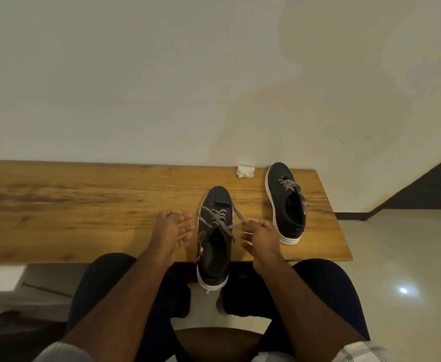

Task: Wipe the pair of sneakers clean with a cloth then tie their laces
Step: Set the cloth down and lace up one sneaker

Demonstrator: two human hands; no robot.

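Forearms and dark-clad knees fill the foot of the head view, the person seated at the wooden worktop (pixel 83 205). Just beyond them the near sneaker (pixel 215 239) lies with its long axis running straight away from the person — heel overhanging the worktop's front edge, toe toward the wall. Its speckled laces (pixel 220 222) cross the tongue unknotted.

Right hand (pixel 259 237): grip pinched on one lace end at the shoe's right flank, the lace drawn taut toward the eyelets. Left hand (pixel 175 227): fingers spread and loosely curled beside the shoe's left flank; whether it holds the other lace end cannot be told. The hands flank the shoe, the laces lying between them and slightly ahead, so either hand reaches the crossing equally; my judgement is that the knot gets formed across the shoe's short axis.

Second sneaker (pixel 286 202) stands well off to the right, parallel, laces seemingly gathered. White crumpled cloth (pixel 245 171) rests by the wall — wiping appears finished.
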